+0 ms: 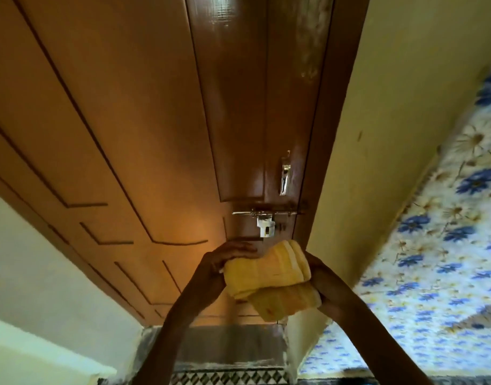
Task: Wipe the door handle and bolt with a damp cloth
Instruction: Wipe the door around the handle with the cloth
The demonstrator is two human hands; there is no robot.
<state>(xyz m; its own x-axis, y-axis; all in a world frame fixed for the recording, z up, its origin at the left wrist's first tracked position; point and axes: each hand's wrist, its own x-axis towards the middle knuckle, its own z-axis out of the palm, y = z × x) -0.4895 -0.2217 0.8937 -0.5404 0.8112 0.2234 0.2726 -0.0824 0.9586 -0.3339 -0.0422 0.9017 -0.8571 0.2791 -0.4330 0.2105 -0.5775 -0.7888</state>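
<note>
— Since the brown door (144,129) fills most of the view, where does it end?

— Its right edge meets the dark frame (326,151), and just past that runs a plain yellowish wall (391,120). To the left a pale wall (24,268) borders it. At the foot lies a grey threshold (227,345) with a checkered strip below.

— What crowds the right side?

— A cloth printed with blue flowers (444,245) stretches along the wall there, near the right arm. The space straight ahead of the door is open.

— And the fittings?

— A metal handle (284,176) stands upright near the door's right edge. Just beneath it a sliding bolt (269,213) lies level, reaching toward the frame, with a small hasp plate (266,227) hanging from it.

— Where is the cloth?

— A folded yellow cloth (269,276) is held just below the hasp, apart from both handle and bolt. The left hand (224,262) grips its left end, fingers curled over the top; the right hand (322,284) clasps its right end, mostly hidden behind the folds.
</note>
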